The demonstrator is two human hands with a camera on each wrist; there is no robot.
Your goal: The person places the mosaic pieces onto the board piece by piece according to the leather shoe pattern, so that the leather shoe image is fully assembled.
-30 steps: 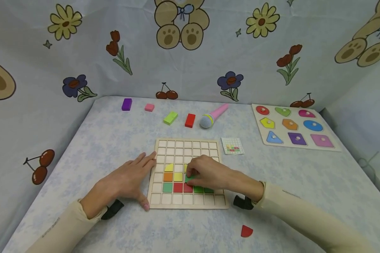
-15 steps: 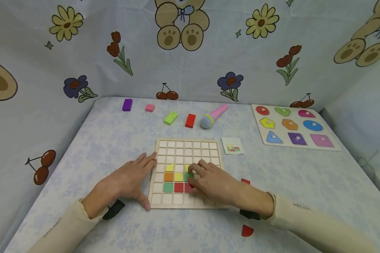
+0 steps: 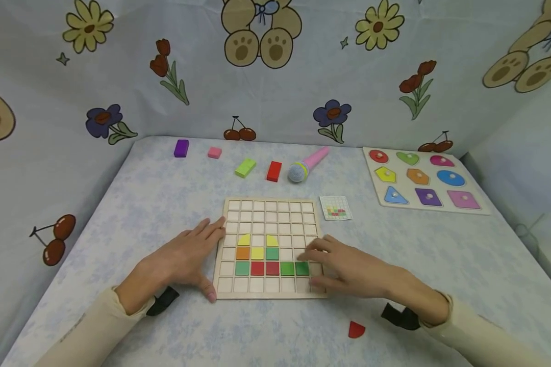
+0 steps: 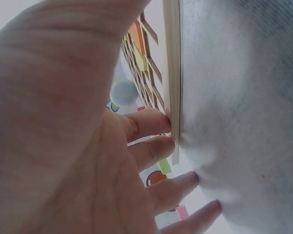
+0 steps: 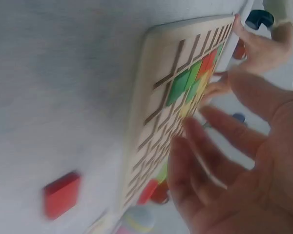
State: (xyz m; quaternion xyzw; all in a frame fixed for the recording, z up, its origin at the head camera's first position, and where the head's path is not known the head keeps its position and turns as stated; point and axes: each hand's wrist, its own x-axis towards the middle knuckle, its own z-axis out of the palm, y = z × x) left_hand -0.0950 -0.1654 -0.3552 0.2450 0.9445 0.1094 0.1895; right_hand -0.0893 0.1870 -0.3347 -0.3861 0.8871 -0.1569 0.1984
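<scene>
A wooden grid board (image 3: 257, 295) lies on the table. It bears yellow, orange, red and green tiles, among them a green tile (image 3: 272, 253) and a yellow corner-cut tile (image 3: 244, 239). My left hand (image 3: 179, 260) rests spread along its left edge, fingertips and thumb touching the frame. In the left wrist view, fingertips press at the board's wooden side (image 4: 173, 73). My right hand (image 3: 349, 267) hovers over the board's right edge, fingers loosely bent around nothing. A red block (image 5: 62, 195) lies beside the board in the right wrist view, hidden by the hand in the head view.
A red quarter-round piece (image 3: 356, 330) lies near the front. A small pattern card (image 3: 335, 208) sits right of the board. Behind stand a toy microphone (image 3: 307, 164), red (image 3: 274, 171), green (image 3: 245, 167), pink (image 3: 214, 152) and purple (image 3: 181, 148) blocks. A shape puzzle (image 3: 422, 201) lies back right.
My right hand has let go of the green tile, which lies in its cell, and has moved right to the board's edge. The left hand stays in place.
</scene>
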